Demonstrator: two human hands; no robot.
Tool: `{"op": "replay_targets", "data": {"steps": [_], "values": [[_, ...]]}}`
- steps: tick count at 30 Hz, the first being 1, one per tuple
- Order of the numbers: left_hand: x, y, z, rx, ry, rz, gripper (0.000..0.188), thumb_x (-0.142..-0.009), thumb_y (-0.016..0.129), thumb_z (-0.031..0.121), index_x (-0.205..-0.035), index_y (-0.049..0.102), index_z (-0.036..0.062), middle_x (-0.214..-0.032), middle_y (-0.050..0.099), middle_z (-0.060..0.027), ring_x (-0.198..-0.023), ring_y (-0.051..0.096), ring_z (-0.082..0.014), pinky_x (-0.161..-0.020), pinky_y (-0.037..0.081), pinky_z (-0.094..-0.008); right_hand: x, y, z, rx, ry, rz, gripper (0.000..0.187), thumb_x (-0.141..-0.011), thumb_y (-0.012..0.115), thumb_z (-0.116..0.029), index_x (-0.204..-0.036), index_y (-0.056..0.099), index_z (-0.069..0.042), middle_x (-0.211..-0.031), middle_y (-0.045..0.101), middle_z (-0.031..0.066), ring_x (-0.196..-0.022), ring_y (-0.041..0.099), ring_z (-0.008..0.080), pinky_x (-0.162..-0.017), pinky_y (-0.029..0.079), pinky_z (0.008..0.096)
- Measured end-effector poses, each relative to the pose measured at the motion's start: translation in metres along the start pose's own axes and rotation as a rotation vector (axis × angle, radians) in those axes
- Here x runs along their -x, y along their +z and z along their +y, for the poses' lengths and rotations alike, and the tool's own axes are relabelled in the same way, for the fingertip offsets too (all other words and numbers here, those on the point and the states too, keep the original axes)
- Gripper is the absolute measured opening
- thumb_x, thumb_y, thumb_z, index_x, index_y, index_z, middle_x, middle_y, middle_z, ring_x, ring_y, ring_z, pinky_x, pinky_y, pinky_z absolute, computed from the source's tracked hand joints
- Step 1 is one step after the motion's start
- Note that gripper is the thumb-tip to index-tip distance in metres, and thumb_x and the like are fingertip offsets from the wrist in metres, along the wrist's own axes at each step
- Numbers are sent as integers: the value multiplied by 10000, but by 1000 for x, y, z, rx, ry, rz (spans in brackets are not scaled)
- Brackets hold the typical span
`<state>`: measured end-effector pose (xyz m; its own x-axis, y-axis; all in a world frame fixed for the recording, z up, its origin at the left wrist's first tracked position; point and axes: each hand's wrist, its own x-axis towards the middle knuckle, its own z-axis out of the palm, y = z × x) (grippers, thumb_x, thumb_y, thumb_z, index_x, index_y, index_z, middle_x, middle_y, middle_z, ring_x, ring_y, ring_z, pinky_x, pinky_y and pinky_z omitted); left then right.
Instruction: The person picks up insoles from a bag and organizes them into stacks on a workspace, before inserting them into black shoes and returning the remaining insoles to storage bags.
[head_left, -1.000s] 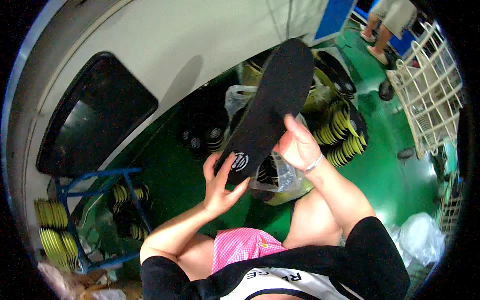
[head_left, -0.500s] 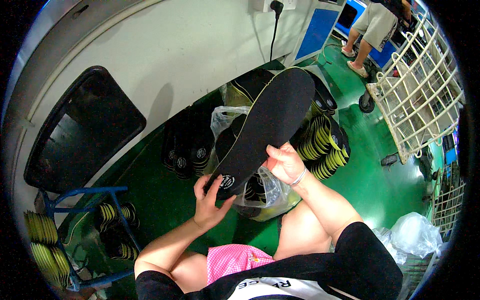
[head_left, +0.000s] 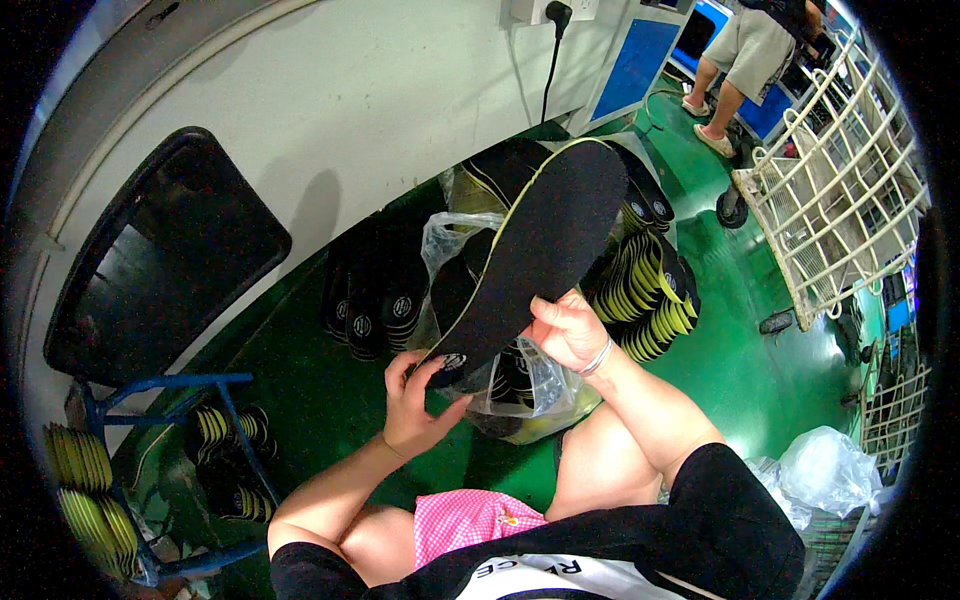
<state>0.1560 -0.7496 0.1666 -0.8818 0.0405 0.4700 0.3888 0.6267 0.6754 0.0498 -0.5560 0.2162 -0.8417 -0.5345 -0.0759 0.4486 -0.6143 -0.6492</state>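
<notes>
The fingers [head_left: 412, 365] of the left hand [head_left: 415, 405] are curling around the near, heel end of a long black insole [head_left: 545, 255], thumb on one side and fingertips on the other, pinching its edge. The right hand [head_left: 568, 328] is gripping the same insole along its right edge a little farther up, its fingers closing on the rim with the knuckles facing the camera; a thin band [head_left: 598, 357] is sitting on that wrist. The insole is being held up in the air between the two hands, slanting away to the far right, its dark face showing and a thin yellow line running along its left edge.

Just beneath the hands a clear plastic bag [head_left: 535, 385] is standing open on the green floor [head_left: 760, 370], holding more black insoles. To the right of it, a row of insoles with yellow edges [head_left: 655, 295] is leaning packed together on the floor. To the left, further black insoles [head_left: 375, 300] are standing against the pale wall [head_left: 380, 100]. At the near left a blue metal rack [head_left: 160, 385] is holding stacks of yellow-edged insoles. Far right, a white wire cart [head_left: 850, 200] is standing, with another person's legs [head_left: 725, 85] beyond it. A second plastic bag [head_left: 825, 470] is lying near right.
</notes>
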Motion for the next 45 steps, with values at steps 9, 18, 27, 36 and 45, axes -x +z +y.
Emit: {"op": "replay_targets", "data": {"steps": [9, 18, 27, 36, 45], "values": [[-56, -79, 34, 963, -454, 206, 335, -820, 493, 125, -1136, 426, 34, -1017, 496, -71, -922, 472, -127, -829, 372, -279, 10, 29, 32, 321, 340, -149, 294, -754, 571, -100, -1023, 518, 6, -1028, 537, 63, -905, 507, 148, -776, 395, 263], [-43, -98, 35, 1114, -477, 253, 264, -802, 526, 129, -1044, 525, 23, -905, 576, -58, -802, 530, -107, -723, 421, -247, 12, 42, 49, 496, 376, -288, 418, -752, 573, -123, -1123, 442, 16, -1121, 486, 91, -1035, 449, 197, -904, 323, 321], [-38, -97, 26, 1197, -525, 334, 236, -779, 548, 97, -1000, 550, 16, -916, 583, -66, -816, 536, -104, -737, 423, -241, 14, 43, 54, 630, 337, -328, 364, -767, 555, -98, -1100, 461, 16, -1079, 512, 79, -989, 474, 172, -872, 351, 297], [-42, -86, 22, 1147, -559, 357, 222, -780, 544, 104, -988, 554, 25, -903, 583, -52, -801, 533, -102, -708, 416, -239, 14, 34, 50, 721, 317, -321, 304, -778, 552, -130, -1042, 509, 15, -1023, 540, 51, -919, 480, 124, -814, 373, 264], [-43, -79, 17, 1336, -511, 320, 204, -770, 543, 89, -969, 560, 47, -949, 579, -82, -875, 538, -161, -811, 394, -300, 12, 29, 55, 682, 350, -327, 302, -784, 553, -179, -1030, 519, -6, -926, 552, 17, -784, 480, 86, -697, 396, 234]]}}
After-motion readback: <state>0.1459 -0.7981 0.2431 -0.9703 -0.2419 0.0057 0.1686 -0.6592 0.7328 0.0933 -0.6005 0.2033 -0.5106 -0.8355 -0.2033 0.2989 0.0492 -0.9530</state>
